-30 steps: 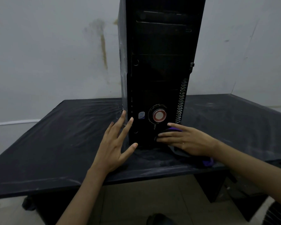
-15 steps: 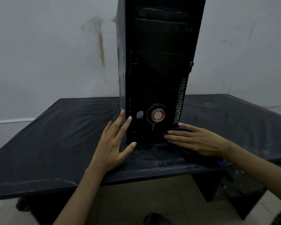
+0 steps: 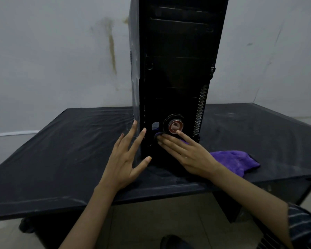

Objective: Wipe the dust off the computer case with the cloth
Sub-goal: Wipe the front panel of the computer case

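Flat and spread, your left hand (image 3: 127,159) steadied the case's (image 3: 176,72) lower left corner, holding nothing. That case stood upright near the table's (image 3: 61,159) front edge, its long axis vertical. Your right hand (image 3: 188,153), fingers straight, pressed the cloth (image 3: 235,159) against the front panel just below the round button (image 3: 174,125); the cloth's tail trailed rightward onto the table. Unwiped panel rose above your right hand, the nearer one, so the stroke probably needed to go upward.
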